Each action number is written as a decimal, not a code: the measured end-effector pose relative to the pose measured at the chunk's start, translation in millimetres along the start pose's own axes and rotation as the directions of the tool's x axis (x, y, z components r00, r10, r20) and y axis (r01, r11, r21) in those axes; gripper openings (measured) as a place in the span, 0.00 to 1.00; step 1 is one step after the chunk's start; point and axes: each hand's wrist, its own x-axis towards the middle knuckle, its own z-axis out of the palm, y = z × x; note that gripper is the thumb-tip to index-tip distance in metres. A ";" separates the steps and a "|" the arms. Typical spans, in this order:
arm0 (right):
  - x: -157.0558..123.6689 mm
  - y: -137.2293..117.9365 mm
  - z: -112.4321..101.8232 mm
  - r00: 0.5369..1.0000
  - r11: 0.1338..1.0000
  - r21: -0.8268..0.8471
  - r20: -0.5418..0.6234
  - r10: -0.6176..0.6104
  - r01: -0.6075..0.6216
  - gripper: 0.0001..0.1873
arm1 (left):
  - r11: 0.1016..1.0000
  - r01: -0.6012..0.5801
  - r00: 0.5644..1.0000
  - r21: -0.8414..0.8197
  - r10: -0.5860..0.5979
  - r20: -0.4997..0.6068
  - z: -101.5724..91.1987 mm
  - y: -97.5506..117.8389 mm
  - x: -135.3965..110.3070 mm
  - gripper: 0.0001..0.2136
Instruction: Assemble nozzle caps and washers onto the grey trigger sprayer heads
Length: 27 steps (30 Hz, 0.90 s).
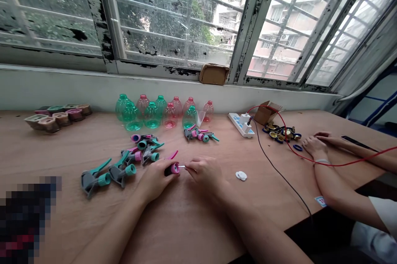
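Note:
My left hand (pixel 156 179) grips a black and pink spray-head part (pixel 172 168), with a pink tab (pixel 173 155) sticking up past my fingers. My right hand (pixel 203 175) pinches a thin metal pin (pixel 182 166) whose tip meets the pink end of that part. Its hidden end lies inside my fingers. Just left of my left hand lie several assembled grey and teal trigger sprayers (pixel 105 175) on the wooden table (pixel 182 222). Behind them is a heap of similar sprayers (pixel 144 150).
Several teal and pink plastic bottles (pixel 161 111) stand along the wall, with more sprayers (pixel 198 133) before them. To the right are a power strip (pixel 242 125), black and red cables, white discs (pixel 241 175), and metal rings (pixel 281 133). A co-worker's hands (pixel 319 142) rest at the right.

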 end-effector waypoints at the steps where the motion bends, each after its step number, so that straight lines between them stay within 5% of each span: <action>1: 0.5 1.5 -1.0 1.000 1.000 0.009 0.020 0.003 -0.003 0.12 | 1.000 -0.019 1.000 -0.001 0.019 0.020 0.2 0.0 0.0 0.12; 10: 1.1 23.4 -4.5 0.992 0.985 0.156 0.092 -0.085 0.070 0.07 | 0.975 -0.204 0.952 -0.084 0.218 0.217 -0.4 4.9 -0.5 0.18; 18: 1.0 34.1 3.5 0.986 0.912 0.400 0.098 -0.138 0.088 0.07 | 0.970 -0.203 0.937 -0.130 0.231 0.262 -5.4 6.4 -1.6 0.17; 27: 1.7 33.9 0.3 0.975 0.898 0.427 0.133 -0.178 0.105 0.09 | 0.970 -0.197 0.923 -0.140 0.231 0.307 -6.3 2.7 -1.6 0.17</action>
